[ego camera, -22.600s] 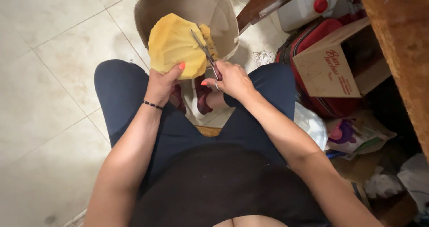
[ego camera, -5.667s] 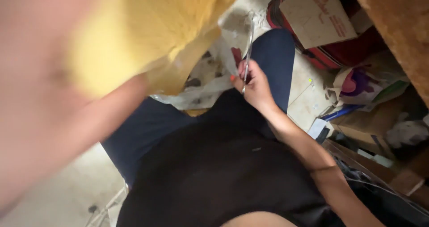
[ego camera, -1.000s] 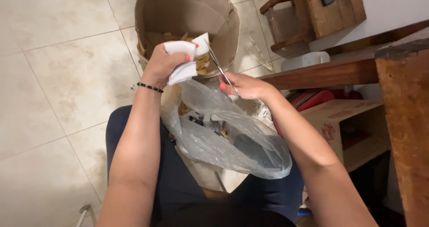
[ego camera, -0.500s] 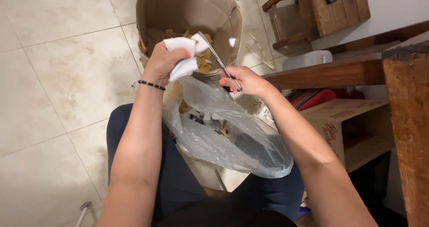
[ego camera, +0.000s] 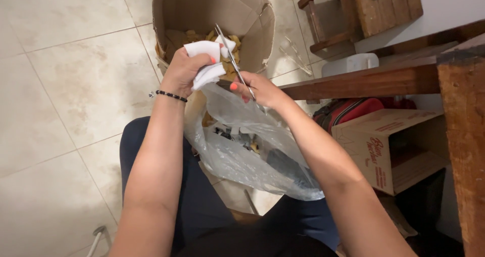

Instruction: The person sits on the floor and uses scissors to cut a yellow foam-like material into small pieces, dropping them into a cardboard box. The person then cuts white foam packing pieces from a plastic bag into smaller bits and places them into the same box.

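My left hand (ego camera: 184, 71) grips a folded piece of white material (ego camera: 206, 62) above a tall cardboard bin (ego camera: 202, 7). My right hand (ego camera: 260, 88) holds a pair of scissors (ego camera: 231, 57) whose blades point up along the white piece's right edge. A clear plastic bag (ego camera: 247, 151) with dark scraps inside hangs below both hands over my lap. Yellow cut pieces (ego camera: 194, 35) lie inside the bin.
A wooden table edge (ego camera: 364, 77) runs on the right, with a brown cardboard box (ego camera: 389, 148) and a red bag (ego camera: 348, 110) under it. A wooden stool (ego camera: 348, 9) and a white container (ego camera: 351, 64) stand beyond. Tiled floor lies to the left.
A second ago both hands were in much the same pose; the scissors have shifted slightly along the white piece. Much earlier my left hand held a large yellow piece instead.
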